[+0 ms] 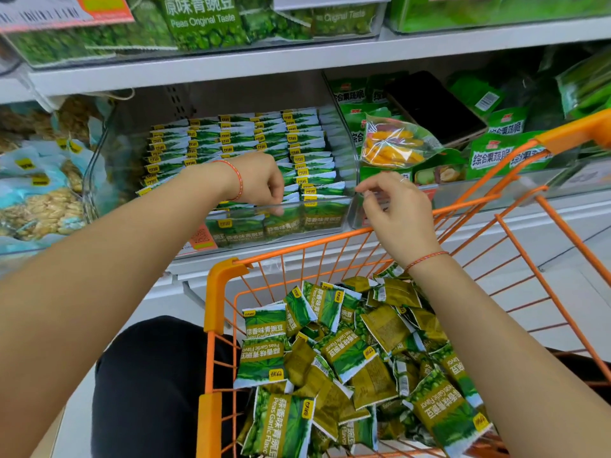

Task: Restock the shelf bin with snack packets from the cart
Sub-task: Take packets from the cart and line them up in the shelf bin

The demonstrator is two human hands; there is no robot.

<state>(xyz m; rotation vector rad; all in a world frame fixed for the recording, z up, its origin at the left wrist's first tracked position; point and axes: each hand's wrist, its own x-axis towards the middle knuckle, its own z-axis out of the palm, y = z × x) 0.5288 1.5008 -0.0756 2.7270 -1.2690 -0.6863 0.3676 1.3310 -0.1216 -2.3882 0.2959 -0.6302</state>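
Left hand reaches into clear shelf bin, fingers curled down onto front packets; whether it grips one, cannot tell. Right hand just right of bin, fingers loosely bent, holding nothing. Pea packets in bin stand upright in rows, faces toward front. Loose garlic pea packets below bin in orange cart, pointing every way. White shelf above bin.

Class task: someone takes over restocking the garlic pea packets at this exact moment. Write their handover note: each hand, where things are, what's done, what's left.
Left hand: fingers curled down into the front of the clear shelf bin; whether it holds a packet cannot be told.
Right hand: loosely curled beside the bin's front right corner, holding nothing.
Done: rows of packets stand filed in the bin.
Left: many loose packets lie in the orange cart.
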